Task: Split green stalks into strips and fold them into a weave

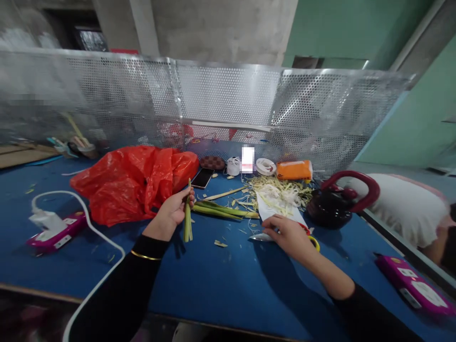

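Observation:
My left hand (pixel 174 207) is closed around a short bundle of pale green stalk strips (pixel 187 223), held upright above the blue table. Right beside it lie longer green leafy stalks (pixel 224 210). My right hand (pixel 285 233) is over a pair of scissors (pixel 261 237) with red and yellow handles, covering their middle. Its thumb and fingers are curled close together; whatever is between them is too small to make out. Past that hand, a heap of shredded pale peelings (pixel 281 190) lies partly on a white sheet (pixel 265 209).
A red plastic bag (pixel 131 180) bulges at left, with a phone (pixel 203 178) near it. At right stands a dark kettle (pixel 329 209). Purple power strips (pixel 413 282) lie at both sides; a white cable (pixel 103 232) crosses the left. A perforated metal screen (pixel 228 90) rises behind.

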Tool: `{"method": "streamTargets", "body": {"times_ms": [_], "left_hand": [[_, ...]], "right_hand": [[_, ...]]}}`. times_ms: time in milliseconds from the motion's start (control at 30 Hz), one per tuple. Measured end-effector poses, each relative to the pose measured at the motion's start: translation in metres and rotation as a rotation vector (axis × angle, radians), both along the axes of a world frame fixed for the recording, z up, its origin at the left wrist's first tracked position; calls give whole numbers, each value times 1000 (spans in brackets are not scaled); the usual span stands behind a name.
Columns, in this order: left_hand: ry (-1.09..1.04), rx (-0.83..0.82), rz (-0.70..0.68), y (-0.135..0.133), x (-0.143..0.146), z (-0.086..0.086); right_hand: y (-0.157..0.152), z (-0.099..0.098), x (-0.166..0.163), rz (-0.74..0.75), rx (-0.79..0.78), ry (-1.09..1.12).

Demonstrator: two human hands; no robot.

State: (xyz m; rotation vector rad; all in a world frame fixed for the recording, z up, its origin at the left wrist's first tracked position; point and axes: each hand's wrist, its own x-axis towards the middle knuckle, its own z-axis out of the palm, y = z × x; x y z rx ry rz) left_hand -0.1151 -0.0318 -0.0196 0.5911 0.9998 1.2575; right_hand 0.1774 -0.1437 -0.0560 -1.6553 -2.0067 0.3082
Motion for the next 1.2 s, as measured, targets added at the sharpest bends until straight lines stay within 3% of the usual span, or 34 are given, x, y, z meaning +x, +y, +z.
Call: {"method": "streamTargets", "body": {"times_ms": [167, 433, 600, 800, 1000, 1200], "left_hand": [[-47, -12, 12, 0, -2, 0], [-98, -19, 68, -4, -5, 4], [-106, -40, 55, -5, -6, 4], [-106, -59, 42, -4, -8, 4], [-106, -89, 28, -5, -6, 6], [-100, -102, 32, -4, -6, 4]], "right_hand": [[28, -7, -16, -10, -12, -101], [96, 20, -66, 74, 93, -129], [130, 2, -105, 173, 62, -194], [104, -16, -116, 304, 98, -209], [78, -25, -97, 576, 429, -292], [64, -22, -87, 650, 555, -232]]}}
